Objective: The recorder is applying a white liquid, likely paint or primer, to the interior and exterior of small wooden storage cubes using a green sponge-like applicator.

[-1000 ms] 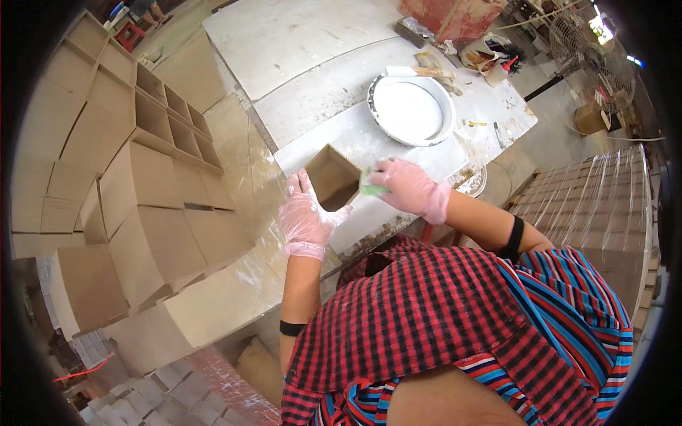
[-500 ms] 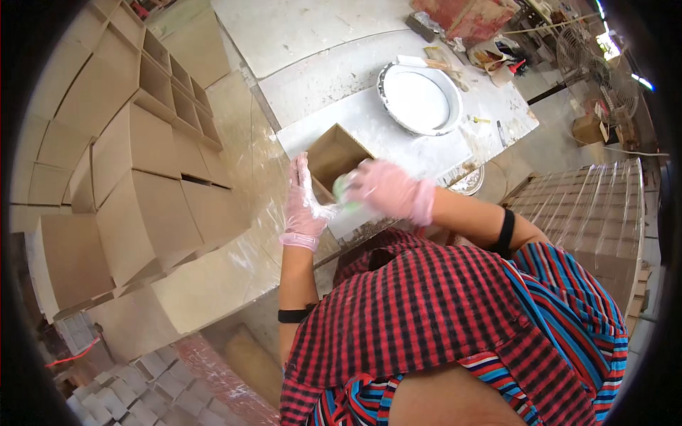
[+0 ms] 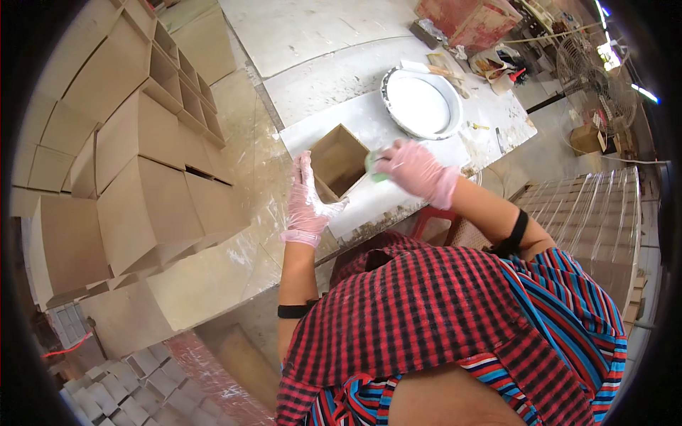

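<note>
A brown open-topped box (image 3: 340,150) stands on the white-smeared work table, its inside facing up. My left hand (image 3: 310,201), in a thin pink glove coated with white, holds the box at its near left corner. Its fingers lie along the left wall and its thumb reaches across the near wall. In my right hand (image 3: 415,170), also gloved in pink, is a pale green sponge-like pad (image 3: 376,166), mostly covered by the fingers. The pad is at the right side of the box; whether it touches the wall I cannot tell.
A round basin (image 3: 420,106) of white liquid stands beyond my right hand, with a brush (image 3: 431,69) across its far rim. Brown boxes (image 3: 135,206) are stacked along the left of the table. A plastic-wrapped stack (image 3: 586,213) stands at the right.
My right hand has moved right and slightly up with the green pad, from the box's near right wall to its right corner. My left hand stays on the box.
</note>
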{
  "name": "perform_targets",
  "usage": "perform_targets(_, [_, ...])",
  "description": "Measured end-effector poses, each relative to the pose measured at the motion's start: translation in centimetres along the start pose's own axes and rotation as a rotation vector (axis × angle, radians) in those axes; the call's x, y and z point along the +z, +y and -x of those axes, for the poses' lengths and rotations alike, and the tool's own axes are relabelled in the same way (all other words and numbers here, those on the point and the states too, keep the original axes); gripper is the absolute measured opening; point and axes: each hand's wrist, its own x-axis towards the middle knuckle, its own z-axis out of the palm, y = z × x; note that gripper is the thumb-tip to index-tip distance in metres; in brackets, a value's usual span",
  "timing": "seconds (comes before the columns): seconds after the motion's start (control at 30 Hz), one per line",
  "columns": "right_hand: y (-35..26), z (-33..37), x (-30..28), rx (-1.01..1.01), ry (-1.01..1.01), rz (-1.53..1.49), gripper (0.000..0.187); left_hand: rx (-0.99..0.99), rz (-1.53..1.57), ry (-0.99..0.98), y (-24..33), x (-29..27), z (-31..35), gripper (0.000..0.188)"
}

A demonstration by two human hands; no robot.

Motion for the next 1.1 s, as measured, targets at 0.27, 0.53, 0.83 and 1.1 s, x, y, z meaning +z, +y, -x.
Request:
perform_targets(0.27, [-2.3, -7.7, -2.6, 0.054, 0.131, -0.427, 0.024, -0.059, 0.351, 0.026, -2.4, 1.6, 0.8, 0.132])
perform_targets(0.53, [-7.2, -9.5, -1.6, -0.095, -0.154, -0.072, 0.024, -0.359, 1.445, -0.191, -4.6, 4.1, 0.4, 0.122])
perform_targets(0.83, [-5.2, -10.3, -3.3, 0.055, -0.16, -0.424, 0.019, -0.191, 0.874, -0.157, -1.2, 2.0, 0.0, 0.076])
perform_targets(1.1, [-6.5, -5.2, -4.2, -0.298, -0.301, 0.028, 0.019, -0.16, 0.236, 0.053, -1.7, 1.4, 0.6, 0.116])
